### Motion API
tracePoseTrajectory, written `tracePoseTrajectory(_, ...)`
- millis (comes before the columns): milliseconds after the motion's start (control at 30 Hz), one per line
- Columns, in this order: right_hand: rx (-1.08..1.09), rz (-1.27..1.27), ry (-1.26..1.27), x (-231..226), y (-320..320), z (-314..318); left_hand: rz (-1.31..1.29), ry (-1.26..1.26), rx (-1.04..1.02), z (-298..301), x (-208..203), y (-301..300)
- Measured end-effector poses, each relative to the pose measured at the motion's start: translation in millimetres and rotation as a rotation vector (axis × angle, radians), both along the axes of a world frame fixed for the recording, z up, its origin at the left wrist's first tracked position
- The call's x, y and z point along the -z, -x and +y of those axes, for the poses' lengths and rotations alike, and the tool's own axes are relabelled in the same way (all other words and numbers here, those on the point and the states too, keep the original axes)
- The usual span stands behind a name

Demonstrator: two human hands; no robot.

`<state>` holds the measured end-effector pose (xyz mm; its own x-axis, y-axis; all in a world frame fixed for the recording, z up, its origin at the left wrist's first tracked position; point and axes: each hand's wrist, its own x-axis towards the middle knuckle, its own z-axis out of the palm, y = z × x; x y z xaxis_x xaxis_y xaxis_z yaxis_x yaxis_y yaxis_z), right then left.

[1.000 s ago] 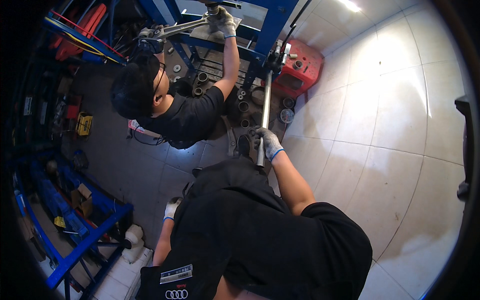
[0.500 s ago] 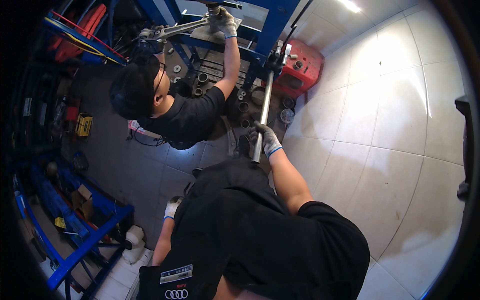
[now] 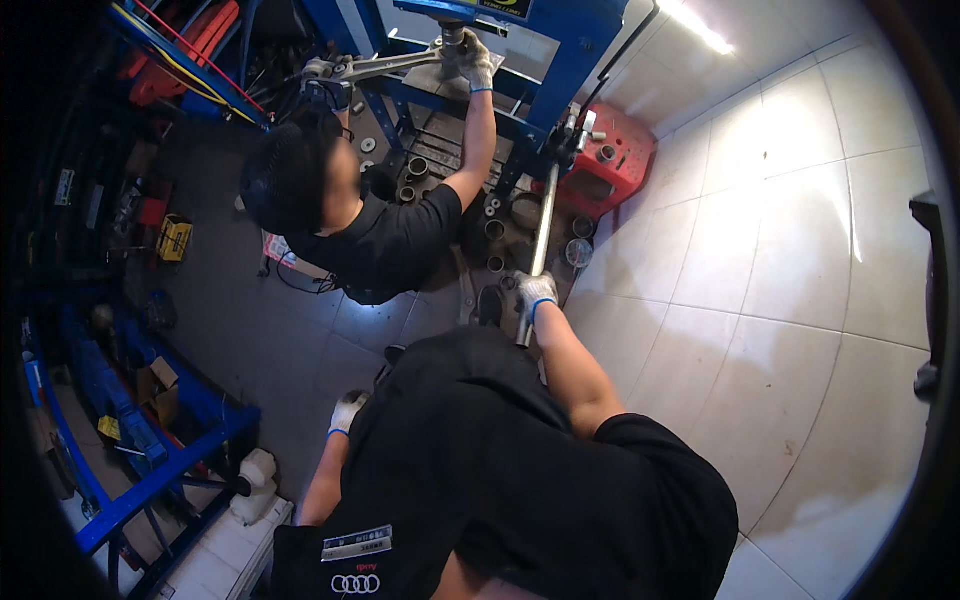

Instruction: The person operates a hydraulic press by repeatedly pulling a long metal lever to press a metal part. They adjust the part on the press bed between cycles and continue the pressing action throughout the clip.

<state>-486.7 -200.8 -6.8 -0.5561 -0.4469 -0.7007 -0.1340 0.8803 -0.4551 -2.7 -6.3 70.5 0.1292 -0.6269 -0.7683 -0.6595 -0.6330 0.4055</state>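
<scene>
Well, right hand [image 3: 538,289] grips metal bar [image 3: 545,222]; left hand [image 3: 347,411] partly hidden, grip unclear.

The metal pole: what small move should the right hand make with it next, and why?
Perhaps hold the metal pole steady: the right hand grips it, and the co-worker's gloved hand is at the metal cylinder by the blue frame, where a pinch seems possible.

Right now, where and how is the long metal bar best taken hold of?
Likely just short of the near end of the metal bar, from its right side, wrapping around it as the right hand does: it is slim and straight, with this end free while the far end meets fittings.
</scene>
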Motion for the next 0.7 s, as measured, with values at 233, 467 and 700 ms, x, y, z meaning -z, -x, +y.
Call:
tracePoseTrajectory(233, -0.016, 0.225, -0.116, -47, -29, -18, -0.019, -0.079, -0.124, 22, 19, -12)
tracePoseTrajectory(467, -0.029, 0.176, -0.149, -72, -24, -23, 0.023, -0.013, -0.029, 53, 36, -24)
tracePoseTrajectory(700, 0.088, 0.128, -0.151, -40, -20, -27, 0.077, -0.018, -0.150, 40, 34, -13)
